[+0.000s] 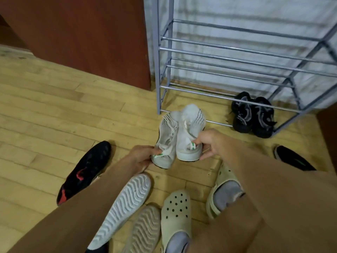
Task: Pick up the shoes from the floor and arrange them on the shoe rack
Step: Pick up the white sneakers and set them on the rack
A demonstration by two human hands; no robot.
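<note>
Gripping the heels, the left hand (141,156) and right hand (207,143) are each closed on one white sneaker (168,139), (189,132), just short of the shoe rack (237,52). Toes could be snagged on its thin bars. Loose shoes are being left scattered around the hands on the wooden floor (54,106).

Wooden plank floor (54,110), pale yellow. Grey metal shoe rack (237,52) stands on it at the far right; 1 pair of black trainers (252,115) sits on the rack's lowest rails, right end. On the floor: 1 black shoe with red marking (85,168), left; 2 upturned soles, 1 white (124,207), 1 grey (144,229), near edge; 1 black slip-on (293,158), right; 2 cream clogs (176,214), worn on feet.
</note>
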